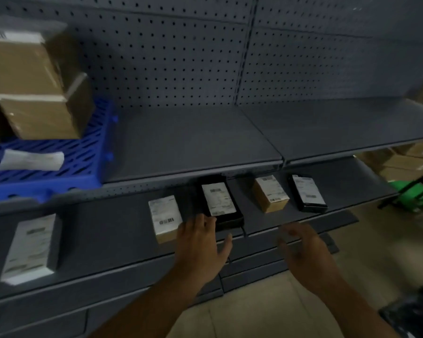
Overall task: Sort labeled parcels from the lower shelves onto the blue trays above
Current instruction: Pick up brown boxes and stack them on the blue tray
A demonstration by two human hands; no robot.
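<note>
head | left hand point(200, 242) spread wide, empty, fingertips at black labeled parcel point(220, 202) on lower shelf point(108, 230) | right hand point(303, 250) loosely spread, empty, blurred | blue tray point(66, 164) upper left holds cardboard boxes point(34, 93)

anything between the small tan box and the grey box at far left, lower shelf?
Head view: only bare shelf between the small tan box and the grey box. The left hand sits on its other side.

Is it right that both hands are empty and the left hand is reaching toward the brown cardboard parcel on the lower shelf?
Not quite. In the head view both hands are empty, but the left hand reaches toward the black labeled parcel; the brown cardboard parcel lies further right. The right hand hovers open.
</note>
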